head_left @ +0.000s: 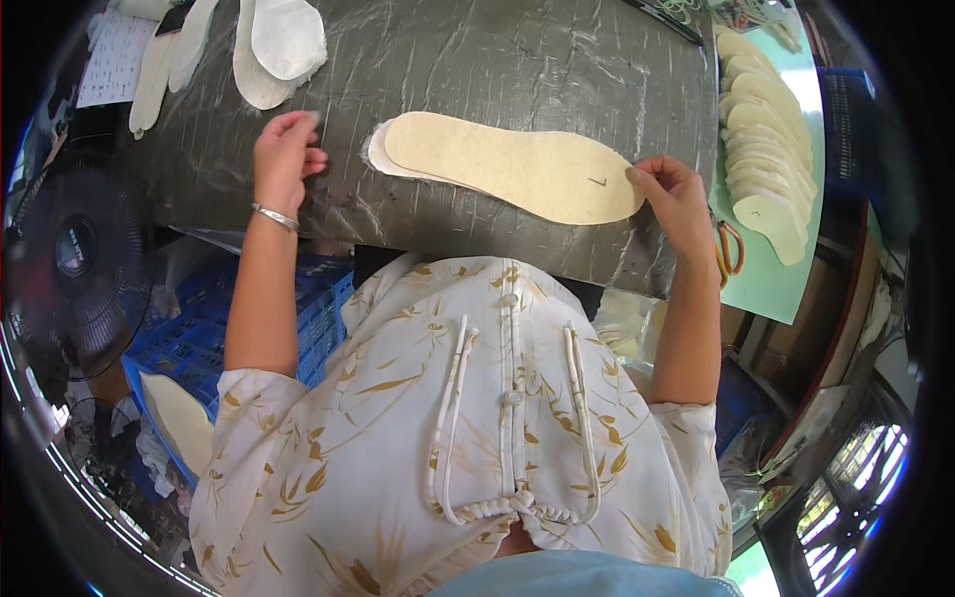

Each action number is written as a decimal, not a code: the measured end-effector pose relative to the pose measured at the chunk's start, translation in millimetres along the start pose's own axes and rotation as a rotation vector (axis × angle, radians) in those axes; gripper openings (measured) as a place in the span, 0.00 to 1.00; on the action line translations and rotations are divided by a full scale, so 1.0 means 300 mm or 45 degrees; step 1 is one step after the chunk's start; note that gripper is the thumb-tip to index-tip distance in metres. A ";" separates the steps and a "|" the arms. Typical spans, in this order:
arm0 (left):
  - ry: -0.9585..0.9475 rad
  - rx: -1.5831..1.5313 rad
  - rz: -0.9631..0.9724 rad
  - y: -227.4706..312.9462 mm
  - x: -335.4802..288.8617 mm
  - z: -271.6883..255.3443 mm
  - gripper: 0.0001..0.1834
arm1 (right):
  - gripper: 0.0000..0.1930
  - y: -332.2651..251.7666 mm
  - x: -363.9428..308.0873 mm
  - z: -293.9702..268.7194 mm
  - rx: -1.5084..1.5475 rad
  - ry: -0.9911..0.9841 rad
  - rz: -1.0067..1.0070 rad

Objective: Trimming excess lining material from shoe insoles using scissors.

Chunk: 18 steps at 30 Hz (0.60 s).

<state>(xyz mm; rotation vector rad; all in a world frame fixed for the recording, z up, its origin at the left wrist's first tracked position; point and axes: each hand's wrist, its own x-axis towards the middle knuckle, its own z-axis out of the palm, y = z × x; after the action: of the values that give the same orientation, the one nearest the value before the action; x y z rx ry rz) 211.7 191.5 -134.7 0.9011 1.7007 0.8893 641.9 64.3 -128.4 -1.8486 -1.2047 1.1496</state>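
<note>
A cream insole (497, 159) lies across the dark work surface with its wide end to the right. Under it, a white insole (383, 154) with a fuzzy edge peeks out at the narrow left end. My right hand (681, 207) pinches the tip of the cream insole's wide end between thumb and fingers. Whether the lower insole is also in that pinch, I cannot tell. Off the narrow end, to the left, my left hand (286, 161) hovers over the surface with its fingers loosely bent and apart, nothing in them.
White insoles (288, 45) lie at the far left of the scuffed work surface (438, 60). To the right, a fanned row of cream insoles (761, 129) rests on a green board (771, 289), near scissors with orange handles (731, 249). A black fan (75, 249) and blue crate (179, 338) stand left.
</note>
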 end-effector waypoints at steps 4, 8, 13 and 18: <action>-0.172 0.188 0.573 0.049 -0.068 0.007 0.15 | 0.09 -0.021 -0.014 -0.026 0.212 -0.039 0.024; -0.648 0.591 1.355 0.174 -0.365 0.246 0.37 | 0.16 -0.160 -0.046 -0.010 0.576 -0.099 0.017; -0.691 0.465 1.727 0.296 -0.528 0.443 0.44 | 0.13 -0.415 -0.086 -0.011 0.743 -0.176 -0.160; -0.849 0.064 1.635 0.432 -0.530 0.407 0.23 | 0.14 -0.668 -0.155 -0.041 0.765 -0.143 -0.460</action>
<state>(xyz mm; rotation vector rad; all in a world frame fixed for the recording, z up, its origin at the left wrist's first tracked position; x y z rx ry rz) 388.6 129.7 13.1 2.0966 0.4285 1.1156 570.7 95.4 62.6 -1.0847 -1.0449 1.2422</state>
